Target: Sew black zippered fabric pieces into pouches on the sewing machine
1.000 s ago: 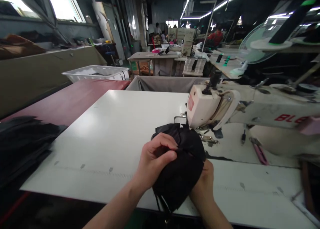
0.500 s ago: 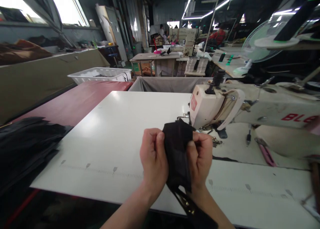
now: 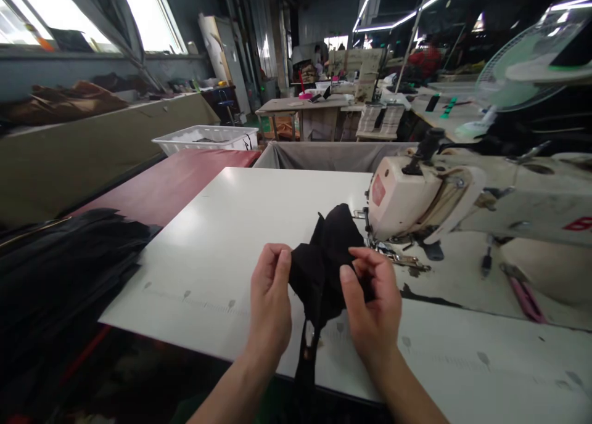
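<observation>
A folded piece of black fabric (image 3: 326, 276) hangs between my two hands over the white table. A dark strap with a small metal fitting (image 3: 309, 344) trails down from it past the table's front edge. My left hand (image 3: 272, 291) pinches the fabric's left side between thumb and fingers. At the right side, my right hand (image 3: 374, 301) holds the fabric loosely, thumb and forefinger somewhat apart and part of the cloth between them. Just beyond the right hand stands the sewing machine head (image 3: 402, 196); the fabric's upper end is close to its needle area.
Black material lies piled (image 3: 69, 276) at the left. A red-topped surface (image 3: 171, 180) and a white plastic basket (image 3: 208, 138) are beyond the white table (image 3: 259, 196). Pink-handled scissors or a similar tool (image 3: 525, 294) lie right of the machine. A fan (image 3: 513, 66) stands behind.
The fabric has gone from a smooth, upright shape to a spread, crumpled one. My right hand has loosened and opened somewhat. The strap now hangs straighter down, and the view has shifted left.
</observation>
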Demonstrator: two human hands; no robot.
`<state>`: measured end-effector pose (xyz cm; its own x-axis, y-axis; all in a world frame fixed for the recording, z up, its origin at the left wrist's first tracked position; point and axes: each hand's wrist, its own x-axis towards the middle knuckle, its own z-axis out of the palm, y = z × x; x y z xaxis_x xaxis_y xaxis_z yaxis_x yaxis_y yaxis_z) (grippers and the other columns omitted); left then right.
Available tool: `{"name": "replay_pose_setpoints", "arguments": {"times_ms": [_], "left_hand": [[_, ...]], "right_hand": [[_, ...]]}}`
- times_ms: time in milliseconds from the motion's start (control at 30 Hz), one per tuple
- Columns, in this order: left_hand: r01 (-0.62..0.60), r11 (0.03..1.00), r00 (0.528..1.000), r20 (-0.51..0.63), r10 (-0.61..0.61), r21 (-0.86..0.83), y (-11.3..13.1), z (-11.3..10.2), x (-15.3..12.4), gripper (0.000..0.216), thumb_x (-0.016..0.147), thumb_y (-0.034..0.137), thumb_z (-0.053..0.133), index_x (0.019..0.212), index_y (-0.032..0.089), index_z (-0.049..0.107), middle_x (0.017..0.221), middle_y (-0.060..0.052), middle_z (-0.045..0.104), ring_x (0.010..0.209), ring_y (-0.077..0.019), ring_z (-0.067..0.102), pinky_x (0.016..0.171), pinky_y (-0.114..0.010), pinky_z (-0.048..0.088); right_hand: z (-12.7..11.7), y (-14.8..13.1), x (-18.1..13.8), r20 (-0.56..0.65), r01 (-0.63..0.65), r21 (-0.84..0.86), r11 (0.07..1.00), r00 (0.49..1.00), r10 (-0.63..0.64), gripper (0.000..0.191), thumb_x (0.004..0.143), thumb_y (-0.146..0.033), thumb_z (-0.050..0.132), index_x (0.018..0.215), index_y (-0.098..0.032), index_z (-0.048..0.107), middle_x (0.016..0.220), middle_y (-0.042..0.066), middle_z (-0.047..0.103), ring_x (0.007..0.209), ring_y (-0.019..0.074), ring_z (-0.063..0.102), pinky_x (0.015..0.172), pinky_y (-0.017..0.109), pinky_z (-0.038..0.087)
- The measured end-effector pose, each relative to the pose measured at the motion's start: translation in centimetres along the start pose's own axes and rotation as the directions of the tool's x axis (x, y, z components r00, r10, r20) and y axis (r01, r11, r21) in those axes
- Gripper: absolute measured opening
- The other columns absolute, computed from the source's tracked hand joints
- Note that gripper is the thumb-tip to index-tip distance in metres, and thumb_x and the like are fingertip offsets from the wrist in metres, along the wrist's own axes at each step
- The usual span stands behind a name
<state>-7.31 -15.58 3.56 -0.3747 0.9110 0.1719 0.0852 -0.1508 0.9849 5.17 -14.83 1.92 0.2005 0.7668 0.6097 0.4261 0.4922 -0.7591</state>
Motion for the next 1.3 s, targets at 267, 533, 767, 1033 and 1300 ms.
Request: {"name": "replay_pose_setpoints", "arguments": {"times_ms": [267, 533, 767, 1033, 1300], "left_hand": [[-0.521, 0.723, 0.788, -0.070, 0.612, 0.454, -1.1, 0.7, -0.2, 0.011, 0.092, 0.015, 0.046, 0.084, 0.020, 0.050, 0.071, 0.002, 0.053, 0.063, -0.0110, 0.050, 0.061, -0.022, 0.042], [-0.212, 0.976, 0.942, 0.277, 0.192, 0.044, 0.0, 0.1, -0.6, 0.024, 0.083, 0.040, 0.063, 0.089, 0.018, 0.054, 0.067, 0.003, 0.053, 0.057, -0.0102, 0.046, 0.050, -0.020, 0.037], [-0.231, 0.973, 0.956, 0.190, 0.223, 0.022, -0.7, 0.7, -0.9, 0.019, 0.088, 0.028, 0.057, 0.073, 0.017, 0.058, 0.071, 0.000, 0.059, 0.068, -0.0127, 0.053, 0.062, -0.023, 0.041], [-0.270, 0.960, 0.937, 0.210, 0.279, -0.070, -1.2, 1.4, -1.5, 0.018, 0.090, 0.032, 0.054, 0.079, 0.018, 0.058, 0.072, -0.001, 0.058, 0.069, -0.0141, 0.053, 0.066, -0.025, 0.043], [-0.362, 0.930, 0.881, 0.301, 0.365, -0.066, -1.5, 1.0, -1.9, 0.018, 0.096, 0.021, 0.041, 0.087, 0.018, 0.057, 0.089, -0.006, 0.058, 0.079, -0.0151, 0.052, 0.072, -0.028, 0.043]], "right_hand": [[-1.4, -0.8, 0.1, -0.008, -0.033, 0.075, 0.997, 0.999, 0.034, 0.023, 0.088, -0.024, 0.058, 0.066, -0.020, 0.054, 0.059, -0.005, 0.043, 0.053, 0.0097, 0.041, 0.050, 0.023, 0.034], [-3.1, -0.4, 1.7, 0.009, 0.003, 0.143, 0.990, 1.000, -0.005, 0.023, 0.085, -0.023, 0.059, 0.062, -0.019, 0.058, 0.054, -0.005, 0.047, 0.050, 0.0094, 0.042, 0.048, 0.025, 0.032], [-4.3, 0.7, 2.3, 0.197, 0.011, 0.144, 0.989, 0.980, -0.039, 0.011, 0.083, -0.028, 0.063, 0.083, -0.022, 0.072, 0.070, 0.000, 0.066, 0.062, 0.0140, 0.057, 0.054, 0.027, 0.042], [-4.8, 0.6, 2.7, 0.197, -0.065, 0.149, 0.987, 0.980, 0.034, 0.019, 0.084, -0.031, 0.062, 0.071, -0.021, 0.072, 0.058, -0.002, 0.064, 0.051, 0.0126, 0.057, 0.047, 0.024, 0.043], [-4.9, 0.8, 2.7, 0.179, 0.013, 0.143, 0.990, 0.983, -0.039, 0.015, 0.085, -0.026, 0.061, 0.075, -0.021, 0.071, 0.062, -0.003, 0.062, 0.056, 0.0122, 0.056, 0.052, 0.024, 0.044]]}}
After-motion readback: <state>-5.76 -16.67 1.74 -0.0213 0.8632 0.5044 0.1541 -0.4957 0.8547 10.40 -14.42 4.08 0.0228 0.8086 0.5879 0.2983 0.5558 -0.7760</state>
